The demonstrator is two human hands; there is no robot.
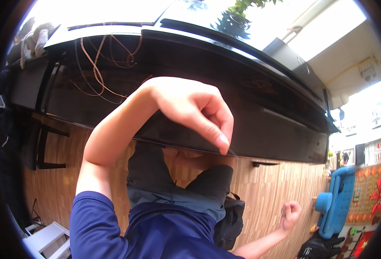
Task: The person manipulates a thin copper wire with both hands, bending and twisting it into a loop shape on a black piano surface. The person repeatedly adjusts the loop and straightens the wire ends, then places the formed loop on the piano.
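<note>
My left hand (pixel 194 108) is raised in front of the long black glossy cabinet (pixel 281 129), which looks like a piano. Its wrist is bent and its thumb and fingers are pinched together. A thin, faint strand (pixel 233 153) shows at the fingertips; what it is made of is too fine to tell. Off to the lower right, my right hand (pixel 290 215) is held out over the wooden floor with its fingers curled in. Whatever may be inside that fist is hidden. The two hands are well apart.
Brown and grey cables (pixel 96 71) hang down the cabinet front at left. A dark stool (pixel 48 144) stands at the left, with a white step stool (pixel 52 241) nearer. Behind me on the right lies a black bag (pixel 233 220). A blue sofa (pixel 341 198) is farther right.
</note>
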